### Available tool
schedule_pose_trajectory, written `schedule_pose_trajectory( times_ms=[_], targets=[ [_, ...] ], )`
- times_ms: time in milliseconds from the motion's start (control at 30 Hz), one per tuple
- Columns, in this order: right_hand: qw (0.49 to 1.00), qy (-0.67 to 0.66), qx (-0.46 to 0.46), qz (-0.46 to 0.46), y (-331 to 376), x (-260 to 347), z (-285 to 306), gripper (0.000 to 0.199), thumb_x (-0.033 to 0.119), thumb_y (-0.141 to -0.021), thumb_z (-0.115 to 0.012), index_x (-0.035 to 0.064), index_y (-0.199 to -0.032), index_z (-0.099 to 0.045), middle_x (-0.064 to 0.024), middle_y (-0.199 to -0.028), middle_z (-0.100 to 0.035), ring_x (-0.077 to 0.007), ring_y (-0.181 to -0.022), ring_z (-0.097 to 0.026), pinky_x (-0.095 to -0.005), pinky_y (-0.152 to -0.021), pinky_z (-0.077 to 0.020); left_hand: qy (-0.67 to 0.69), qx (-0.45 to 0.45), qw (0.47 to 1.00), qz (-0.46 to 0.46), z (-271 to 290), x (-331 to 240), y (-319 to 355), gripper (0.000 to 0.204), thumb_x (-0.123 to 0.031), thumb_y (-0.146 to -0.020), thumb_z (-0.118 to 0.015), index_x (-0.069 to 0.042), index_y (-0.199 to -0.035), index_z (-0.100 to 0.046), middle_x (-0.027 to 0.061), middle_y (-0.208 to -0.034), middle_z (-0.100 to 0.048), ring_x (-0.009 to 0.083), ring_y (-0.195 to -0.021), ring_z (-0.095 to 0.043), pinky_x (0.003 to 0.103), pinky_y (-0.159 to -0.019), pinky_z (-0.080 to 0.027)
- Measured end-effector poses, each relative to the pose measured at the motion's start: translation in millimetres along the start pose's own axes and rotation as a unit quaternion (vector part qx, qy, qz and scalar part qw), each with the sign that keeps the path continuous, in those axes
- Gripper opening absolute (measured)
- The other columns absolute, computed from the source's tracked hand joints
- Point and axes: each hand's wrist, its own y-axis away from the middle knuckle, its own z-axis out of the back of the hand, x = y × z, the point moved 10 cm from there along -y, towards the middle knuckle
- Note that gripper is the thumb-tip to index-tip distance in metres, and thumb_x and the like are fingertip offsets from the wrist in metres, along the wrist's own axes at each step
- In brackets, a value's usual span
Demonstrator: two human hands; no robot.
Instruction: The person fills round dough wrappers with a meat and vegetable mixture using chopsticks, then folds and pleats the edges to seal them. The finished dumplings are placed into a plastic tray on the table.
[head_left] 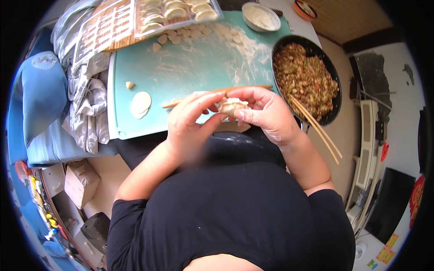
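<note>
Dumpling (230, 107) long axis left-right, betw. both hands

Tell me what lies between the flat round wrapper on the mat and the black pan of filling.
In the head view, both hands pinching a dumpling over the rolling pin.

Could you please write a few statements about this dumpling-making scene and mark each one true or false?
1. Both hands pinch one dumpling between them. True: the left hand and right hand both touch it.
2. The chopsticks lie on the teal mat. False: they rest with their tips in the black pan of filling, handles sticking out over its rim.
3. A flat round wrapper lies on the mat to the left of the hands. True.
4. The tray of finished dumplings sits at the near edge of the mat. False: it is at the far edge.
5. The small white bowl holds chopped filling. False: its contents look white, like flour.
</note>
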Motion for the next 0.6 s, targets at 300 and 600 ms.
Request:
schedule_pose_trajectory(
  times_ms=[300, 600],
  targets=[
    [0.953, 0.246, -0.062, 0.167, -110, 87, 3, 0.028, 0.002, -0.078, -0.063, -0.0017, -0.105, -0.054, -0.0062, -0.091, -0.061, -0.0107, -0.081, -0.057, -0.0224, -0.071, -0.0468, 0.089, -0.089, 0.977, 0.173, 51, 71, 62, 0.030, 0.003, -0.081, -0.055, 0.000, -0.111, -0.055, 0.0087, -0.103, -0.055, 0.0107, -0.080, -0.054, 0.021, -0.069, -0.044],
    [0.773, 0.576, -0.047, 0.262, -222, 100, -19, 0.024, 0.007, -0.077, -0.063, -0.0003, -0.099, -0.060, -0.0057, -0.091, -0.060, -0.0119, -0.083, -0.056, -0.0235, -0.075, -0.0450, 0.083, -0.171, 0.951, 0.245, 96, 101, 111, 0.021, 0.002, -0.078, -0.056, 0.000, -0.098, -0.061, 0.0092, -0.097, -0.058, 0.0130, -0.074, -0.056, 0.022, -0.061, -0.045]
  ],
)
